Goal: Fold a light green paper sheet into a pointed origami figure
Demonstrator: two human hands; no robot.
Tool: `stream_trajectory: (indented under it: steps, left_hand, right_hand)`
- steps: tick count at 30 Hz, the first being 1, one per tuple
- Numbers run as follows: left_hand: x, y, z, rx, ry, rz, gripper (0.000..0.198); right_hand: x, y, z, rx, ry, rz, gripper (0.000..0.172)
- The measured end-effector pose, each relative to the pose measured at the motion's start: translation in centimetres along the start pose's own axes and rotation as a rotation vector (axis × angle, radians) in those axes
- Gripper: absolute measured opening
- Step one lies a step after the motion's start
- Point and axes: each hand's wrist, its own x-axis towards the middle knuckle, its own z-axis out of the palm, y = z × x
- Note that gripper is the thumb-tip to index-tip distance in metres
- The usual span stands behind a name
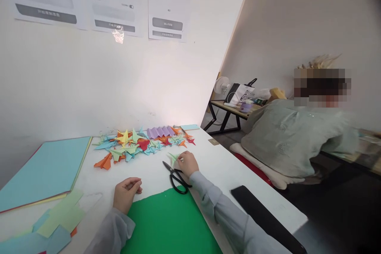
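My right hand (pixel 188 163) is closed in a pinch on a pale green folded paper crane (pixel 173 158), just above the table. Black-handled scissors (pixel 177 180) lie right beside that hand, their blades pointing away to the left. My left hand (pixel 127 194) hovers by the left edge of a green mat (pixel 171 222), fingers curled in and thumb against them, with nothing visible inside. Beyond both hands spreads a pile of folded paper figures (pixel 143 144) in orange, yellow, red, blue and green. A purple pleated paper (pixel 160 132) stands behind the pile.
On the left lies a stack of large coloured sheets (pixel 50 166), blue on top. Smaller paper pieces (pixel 59 222) overlap in front of it. A long black object (pixel 264 216) rests at the table's right. Another person (pixel 282 139) sits bent over a desk beyond it.
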Motion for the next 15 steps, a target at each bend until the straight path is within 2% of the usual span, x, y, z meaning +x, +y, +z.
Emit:
stream_trajectory:
  steps: [3,7,10,15]
  left_hand:
    - [0.1,0.0,0.0,-0.028,0.017,0.001,0.025]
    - [0.2,0.0,-0.1,-0.043,0.035,0.007,0.025]
    - [0.2,0.1,-0.1,-0.038,0.035,0.01,0.024]
    - [0.1,0.4,0.0,-0.028,0.034,0.011,0.024]
  right_hand:
    - [2.1,-0.3,0.7,-0.08,-0.009,0.161,0.015]
    - [4.0,-1.6,1.8,-0.145,-0.036,0.305,0.018]
    - [5.0,-2.1,2.3,-0.174,-0.045,0.351,0.028]
    - [5.5,-2.7,2.5,-0.208,-0.016,0.382,0.028]
